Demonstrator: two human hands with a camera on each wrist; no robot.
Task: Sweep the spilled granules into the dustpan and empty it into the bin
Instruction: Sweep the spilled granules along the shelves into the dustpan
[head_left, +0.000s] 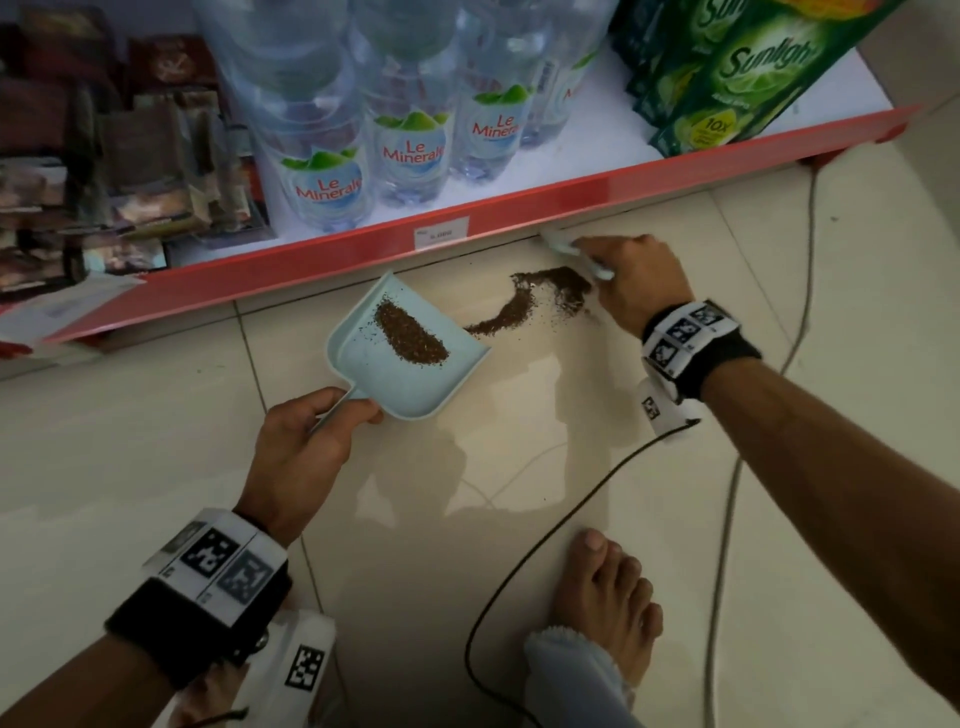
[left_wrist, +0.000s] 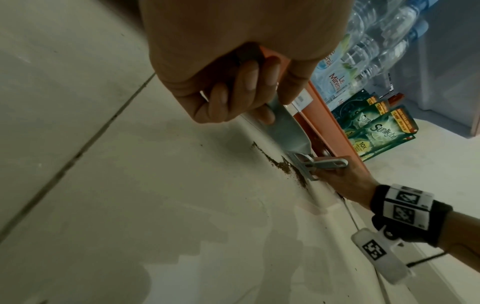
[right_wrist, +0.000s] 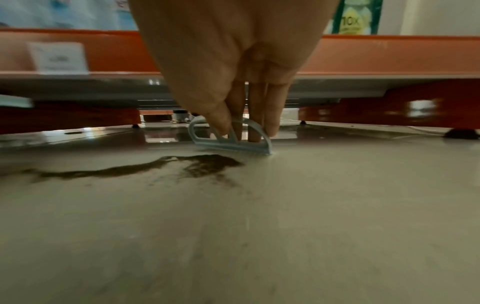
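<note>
A pale blue dustpan (head_left: 363, 358) lies on the tiled floor with a heap of brown granules (head_left: 410, 332) in it. My left hand (head_left: 306, 441) grips its handle (left_wrist: 278, 115). A curved trail of spilled granules (head_left: 524, 301) runs on the floor from the pan's lip toward the right. My right hand (head_left: 634, 280) pinches a small pale blue brush (right_wrist: 233, 139) whose bristles touch the floor at the far right end of the spill (right_wrist: 205, 164). The brush (head_left: 571, 249) sits close to the shelf edge. No bin is in view.
A red-edged low shelf (head_left: 519, 202) holds water bottles (head_left: 410, 130), green detergent packs (head_left: 727, 78) and sachets (head_left: 130, 171) just behind the spill. A black cable (head_left: 545, 535) and a grey cable (head_left: 727, 499) cross the floor. My bare foot (head_left: 608, 597) stands at the lower right.
</note>
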